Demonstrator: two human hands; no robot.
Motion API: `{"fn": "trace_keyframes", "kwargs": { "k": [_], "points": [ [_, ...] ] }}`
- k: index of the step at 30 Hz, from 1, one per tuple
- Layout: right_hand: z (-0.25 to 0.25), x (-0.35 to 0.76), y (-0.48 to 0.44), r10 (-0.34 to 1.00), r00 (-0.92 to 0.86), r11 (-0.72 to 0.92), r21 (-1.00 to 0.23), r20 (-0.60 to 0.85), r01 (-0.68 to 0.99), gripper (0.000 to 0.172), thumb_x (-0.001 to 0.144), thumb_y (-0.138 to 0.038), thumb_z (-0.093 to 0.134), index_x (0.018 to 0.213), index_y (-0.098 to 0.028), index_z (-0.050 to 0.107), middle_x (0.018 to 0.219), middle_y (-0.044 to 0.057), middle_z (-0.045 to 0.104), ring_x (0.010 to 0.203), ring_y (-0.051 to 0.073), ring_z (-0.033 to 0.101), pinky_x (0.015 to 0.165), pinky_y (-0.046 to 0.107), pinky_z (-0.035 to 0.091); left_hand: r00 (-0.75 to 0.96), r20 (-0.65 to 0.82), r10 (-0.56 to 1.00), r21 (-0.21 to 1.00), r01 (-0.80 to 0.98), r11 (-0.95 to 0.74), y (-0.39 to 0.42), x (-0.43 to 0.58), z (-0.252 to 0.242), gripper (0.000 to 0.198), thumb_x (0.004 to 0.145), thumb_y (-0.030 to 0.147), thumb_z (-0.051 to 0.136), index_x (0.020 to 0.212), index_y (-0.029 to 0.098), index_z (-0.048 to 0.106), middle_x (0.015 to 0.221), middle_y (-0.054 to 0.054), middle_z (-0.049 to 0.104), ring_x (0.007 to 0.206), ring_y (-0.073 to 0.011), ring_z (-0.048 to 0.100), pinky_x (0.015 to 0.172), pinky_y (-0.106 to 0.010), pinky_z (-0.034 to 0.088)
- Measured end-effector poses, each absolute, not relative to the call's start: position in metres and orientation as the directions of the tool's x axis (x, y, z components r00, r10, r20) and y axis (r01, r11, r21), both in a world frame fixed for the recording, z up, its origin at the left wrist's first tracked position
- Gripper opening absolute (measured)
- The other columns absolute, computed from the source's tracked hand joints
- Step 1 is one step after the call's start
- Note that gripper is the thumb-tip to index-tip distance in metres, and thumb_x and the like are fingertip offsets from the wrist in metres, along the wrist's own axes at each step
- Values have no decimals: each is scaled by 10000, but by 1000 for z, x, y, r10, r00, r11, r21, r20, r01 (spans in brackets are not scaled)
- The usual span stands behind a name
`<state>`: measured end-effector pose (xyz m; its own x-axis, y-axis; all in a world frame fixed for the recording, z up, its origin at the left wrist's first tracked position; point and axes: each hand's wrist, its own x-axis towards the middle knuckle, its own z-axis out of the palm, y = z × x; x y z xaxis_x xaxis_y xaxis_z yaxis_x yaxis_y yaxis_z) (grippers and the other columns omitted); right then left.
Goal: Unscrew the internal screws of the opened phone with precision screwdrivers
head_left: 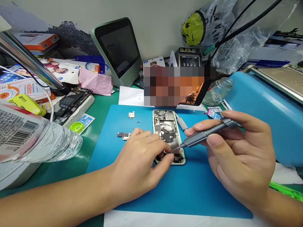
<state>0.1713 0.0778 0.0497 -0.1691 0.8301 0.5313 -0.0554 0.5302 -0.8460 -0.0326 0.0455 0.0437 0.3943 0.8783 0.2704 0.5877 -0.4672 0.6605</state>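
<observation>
An opened smartphone [169,126] lies on a blue mat [201,186] with its inner parts bare. My right hand [239,157] grips a grey precision screwdriver [203,134], whose thin tip points at the phone's lower end. Over the phone's lower left edge, my left hand [142,157] has thumb and forefinger bent together beside that tip; whatever they pinch is too small or hidden to name. A small metal plate [131,115], some tiny dark bits [138,122] and a small phone part [124,135] lie left of the phone. Behind it rests a grey knurled handle [181,122].
A water bottle [47,135] stands close at the left, near another opened phone [73,105]. At the back are a smart display [118,47], a partly blurred tablet screen [196,93] and a glass jar [219,91]. A blue machine [265,119] fills the right side.
</observation>
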Motion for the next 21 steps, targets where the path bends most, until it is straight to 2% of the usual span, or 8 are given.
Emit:
{"fn": "trace_keyframes", "kwargs": {
  "k": [12,17,21],
  "points": [
    [50,170,77,842,-154,516,-855,518,-54,364,945,-91,595,1259,-273,567,1010,13,745,904,182,750,841,353,660,378,249,891,685,582,-438,44,-33,44,93,956,250,605,895,197,650,798,44,657,771,-153,582,744,-353,302],
    [51,170,77,852,-120,506,-860,510,-63,374,933,-95,610,1256,-280,577,1005,18,750,896,200,755,823,377,668,363,243,900,692,586,-423,45,-32,44,104,942,241,597,857,189,567,776,50,602,737,-140,541,732,-351,308],
    [51,171,79,844,-59,531,-846,533,-54,372,921,-88,621,1236,-286,601,988,19,756,856,205,757,775,388,675,403,335,852,608,598,-522,41,-32,45,166,937,208,566,785,179,507,744,28,551,691,-142,483,682,-354,317]
  ]
}}
